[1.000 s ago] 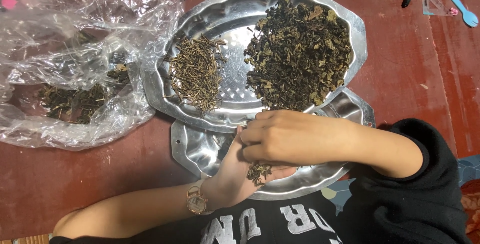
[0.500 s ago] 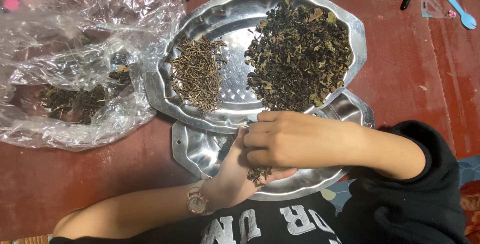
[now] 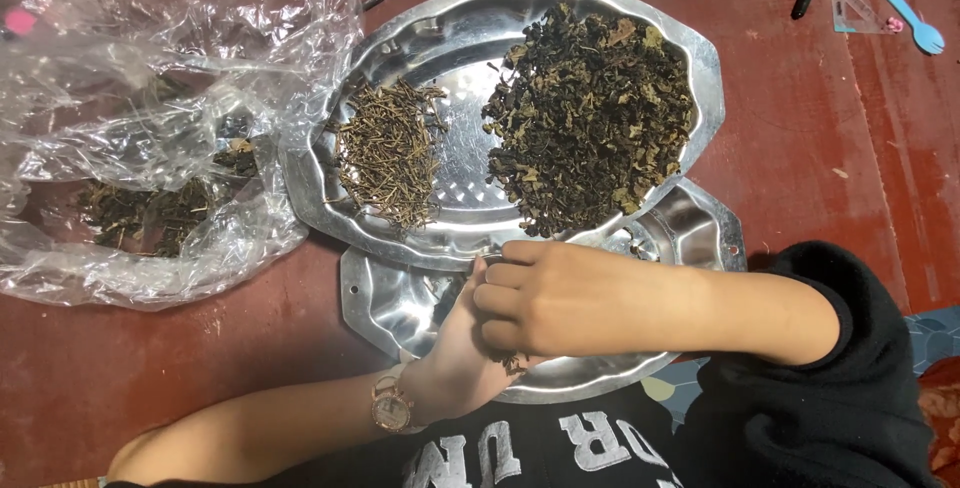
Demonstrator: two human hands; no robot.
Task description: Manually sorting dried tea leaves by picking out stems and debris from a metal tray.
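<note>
Right hand (image 3: 560,298): lies curled over the left hand, above the lower tray; fingers bent inward, knuckles toward the left. Whether the fingertips pinch anything cannot be told, as they are hidden under the hand.
Left hand (image 3: 462,348): comes up from below, palm turned up beneath the right hand, wearing a watch (image 3: 388,406) at the wrist. It cups loosely, fingers partly hidden; a firm grip cannot be told.
Leaf bits (image 3: 515,360): a small dark clump shows just under the right hand's lower edge, resting on the left palm, touching both hands.
Lower tray (image 3: 385,303): steel, mostly bare, partly under the upper tray and directly beneath both hands.
Upper tray (image 3: 455,43): oval steel, overlapping the lower one, just beyond the hands.
Leaf pile (image 3: 590,113): dark dried leaves on the right half of the upper tray, its near edge close to the right hand.
Stems (image 3: 388,153): thin brown pile on the left half of the same tray, apart from the leaves.
Bag (image 3: 150,98): clear plastic, crumpled, left of the trays, with some dark leaves inside.
Table (image 3: 820,138): red-brown.
</note>
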